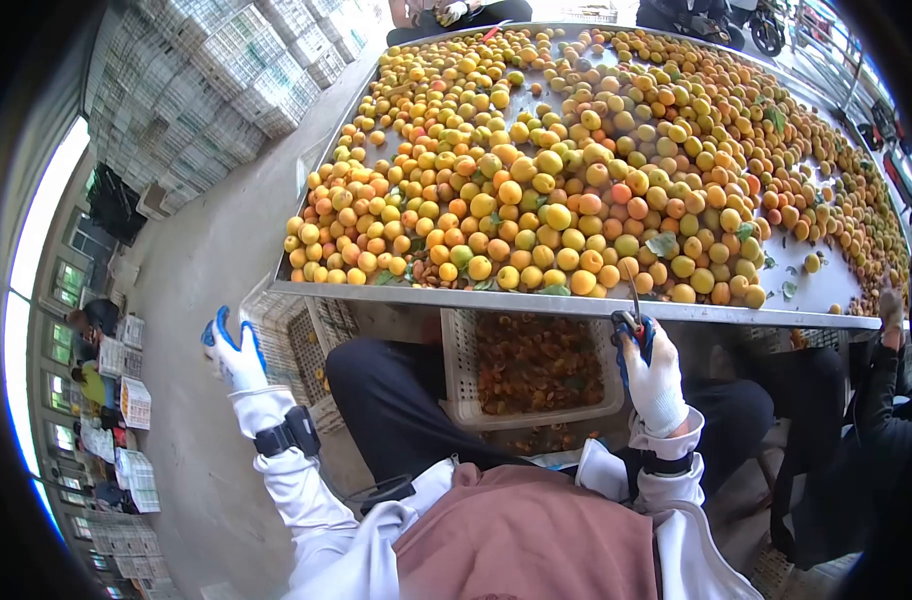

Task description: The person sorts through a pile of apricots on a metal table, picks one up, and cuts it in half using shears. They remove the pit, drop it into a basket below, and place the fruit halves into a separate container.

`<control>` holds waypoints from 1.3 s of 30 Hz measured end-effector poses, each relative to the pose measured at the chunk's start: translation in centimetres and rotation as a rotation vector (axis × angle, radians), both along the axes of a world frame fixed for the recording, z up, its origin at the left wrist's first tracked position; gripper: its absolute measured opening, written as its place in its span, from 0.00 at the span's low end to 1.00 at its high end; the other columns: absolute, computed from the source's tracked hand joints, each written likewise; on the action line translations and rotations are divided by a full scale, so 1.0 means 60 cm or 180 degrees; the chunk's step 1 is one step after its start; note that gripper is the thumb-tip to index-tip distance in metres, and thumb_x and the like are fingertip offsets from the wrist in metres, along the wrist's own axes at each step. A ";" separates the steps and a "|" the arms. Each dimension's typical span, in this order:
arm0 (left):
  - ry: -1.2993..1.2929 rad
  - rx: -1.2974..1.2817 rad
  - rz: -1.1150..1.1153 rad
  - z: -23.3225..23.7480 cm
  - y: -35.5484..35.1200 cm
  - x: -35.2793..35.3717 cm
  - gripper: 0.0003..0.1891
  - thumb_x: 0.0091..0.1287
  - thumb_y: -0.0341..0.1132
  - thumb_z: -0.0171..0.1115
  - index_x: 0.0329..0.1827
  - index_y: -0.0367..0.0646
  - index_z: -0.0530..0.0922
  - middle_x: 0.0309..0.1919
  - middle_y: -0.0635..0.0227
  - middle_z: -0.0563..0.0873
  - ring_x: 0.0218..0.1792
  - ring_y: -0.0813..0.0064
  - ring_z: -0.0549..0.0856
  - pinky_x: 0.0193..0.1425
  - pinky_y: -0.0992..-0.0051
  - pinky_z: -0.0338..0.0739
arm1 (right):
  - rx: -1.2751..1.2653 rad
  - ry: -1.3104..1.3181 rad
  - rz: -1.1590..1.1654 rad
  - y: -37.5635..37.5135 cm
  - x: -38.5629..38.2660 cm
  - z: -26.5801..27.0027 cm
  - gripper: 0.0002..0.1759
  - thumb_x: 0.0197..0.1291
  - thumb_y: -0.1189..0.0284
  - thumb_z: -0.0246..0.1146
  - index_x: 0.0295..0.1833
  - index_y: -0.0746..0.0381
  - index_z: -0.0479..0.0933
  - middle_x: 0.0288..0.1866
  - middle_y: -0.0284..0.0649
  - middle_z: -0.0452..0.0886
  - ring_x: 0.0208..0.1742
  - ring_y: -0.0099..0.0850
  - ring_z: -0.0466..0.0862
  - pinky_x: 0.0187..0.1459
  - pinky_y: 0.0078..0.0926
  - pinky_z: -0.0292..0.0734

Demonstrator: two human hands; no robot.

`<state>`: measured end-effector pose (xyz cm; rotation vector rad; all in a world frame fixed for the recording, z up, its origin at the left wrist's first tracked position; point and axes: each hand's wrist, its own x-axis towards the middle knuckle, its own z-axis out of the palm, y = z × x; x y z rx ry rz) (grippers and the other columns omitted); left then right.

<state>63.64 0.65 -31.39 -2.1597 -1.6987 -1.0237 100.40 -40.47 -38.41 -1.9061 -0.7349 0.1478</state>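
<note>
Many yellow-orange fruits (588, 205) cover a metal table (576, 303) before me. In a white glove with blue fingers, my left hand (236, 352) is off the table's left corner, fingers apart and empty, over a white crate (276, 318). My right hand (652, 375), gloved the same way, is closed around a knife (633, 290) at the table's front edge, the thin blade pointing up toward the fruits. Between my knees, under the edge, a white basket (460, 375) holds brownish-orange fruit pieces (536, 365).
Stacked white crates (201, 85) stand at the upper left. People sit among more crates at the far left. Another person's gloved hands (452, 12) are beyond the table. A co-worker's hand (891, 308) is at the right edge, and a scooter (766, 30) stands at the upper right.
</note>
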 end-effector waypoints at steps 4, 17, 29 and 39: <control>-0.1112 -0.0901 -0.1612 0.024 -0.097 0.214 0.25 0.64 0.26 0.69 0.65 0.42 0.77 0.60 0.58 0.80 0.62 0.65 0.79 0.65 0.67 0.74 | 0.0345 0.0787 0.0206 0.005 0.002 -0.006 0.10 0.70 0.77 0.58 0.54 0.68 0.77 0.34 0.43 0.82 0.32 0.35 0.81 0.36 0.30 0.77; 0.1972 -0.0990 -0.3259 -0.108 -0.215 0.674 0.30 0.68 0.49 0.63 0.71 0.48 0.71 0.58 0.52 0.80 0.58 0.53 0.81 0.61 0.55 0.75 | 0.0573 0.1410 0.0395 0.001 0.008 -0.014 0.11 0.75 0.74 0.54 0.52 0.68 0.78 0.31 0.32 0.79 0.33 0.18 0.73 0.35 0.19 0.71; -0.3987 -0.5395 -0.4347 -0.086 -0.289 0.489 0.31 0.72 0.26 0.61 0.77 0.41 0.62 0.59 0.54 0.81 0.53 0.59 0.87 0.59 0.61 0.84 | 0.0835 0.2184 0.0929 0.018 -0.012 0.000 0.13 0.75 0.75 0.50 0.54 0.67 0.79 0.31 0.32 0.80 0.30 0.20 0.77 0.32 0.19 0.72; -0.3563 -0.4361 -0.4516 -0.071 -0.304 0.423 0.31 0.68 0.18 0.62 0.75 0.36 0.65 0.65 0.56 0.79 0.63 0.65 0.81 0.68 0.66 0.78 | 0.0159 0.0196 0.1098 0.063 -0.057 0.008 0.11 0.67 0.79 0.57 0.53 0.66 0.76 0.35 0.50 0.83 0.37 0.50 0.84 0.39 0.37 0.78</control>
